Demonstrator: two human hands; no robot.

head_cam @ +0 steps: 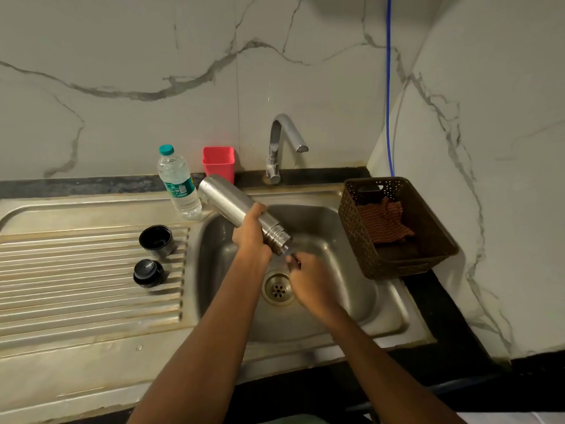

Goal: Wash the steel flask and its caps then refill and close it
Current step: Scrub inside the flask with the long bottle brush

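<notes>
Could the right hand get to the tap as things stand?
Probably yes: the right hand sits at the mouth of the flask over the sink, the tap is beyond it with nothing between, and the basket stands off to the side.

Mouth of flask (232, 203) hidden behind right hand (308, 283); its fingers blurred, grip unreadable. Left hand (250, 237) covers flask's middle. Water bottle (179, 182) label too small to read. Forearms (214, 347) cut off at bottom edge.

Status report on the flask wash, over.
Left hand grips flask, mouth down over sink. Right hand at its mouth. Cup cap, stopper on drainboard. Nothing blocking.
</notes>
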